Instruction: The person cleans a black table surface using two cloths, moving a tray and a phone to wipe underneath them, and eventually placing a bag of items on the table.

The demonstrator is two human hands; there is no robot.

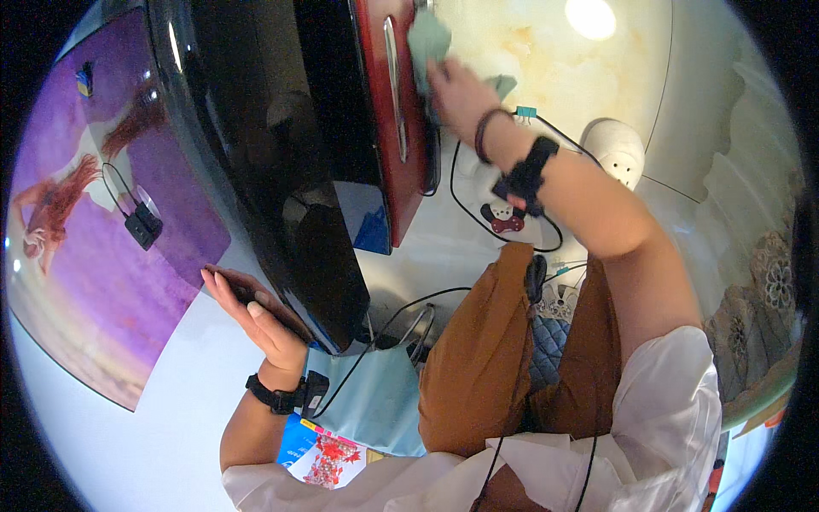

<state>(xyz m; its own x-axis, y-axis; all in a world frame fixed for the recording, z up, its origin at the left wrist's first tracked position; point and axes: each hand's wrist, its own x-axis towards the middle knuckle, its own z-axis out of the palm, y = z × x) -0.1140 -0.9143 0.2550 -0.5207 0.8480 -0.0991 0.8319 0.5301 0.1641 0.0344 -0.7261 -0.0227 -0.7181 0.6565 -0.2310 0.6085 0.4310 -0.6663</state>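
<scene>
My right hand [464, 99] grips a pale green cloth [430, 40], which lies along the side of a red drawer front [384, 128] with a long silver handle [395, 89]. Part of the cloth sticks out beyond the fingers, and the hand is slightly blurred. The drawer belongs to a glossy black cabinet [256, 160]. Flat against the cabinet's near edge rests my left hand [262, 320], holding nothing, its fingers extended and the thumb apart. Black straps with small devices sit on both wrists.
Black cables [453, 185] run from the wrists past the legs. A small black device [144, 225] lies on the purple printed surface [173, 256] at left. White footwear [614, 150] stands on the tiled floor. Beside my left arm are printed packages [329, 461]. Patterned fabric [736, 326] hangs at right.
</scene>
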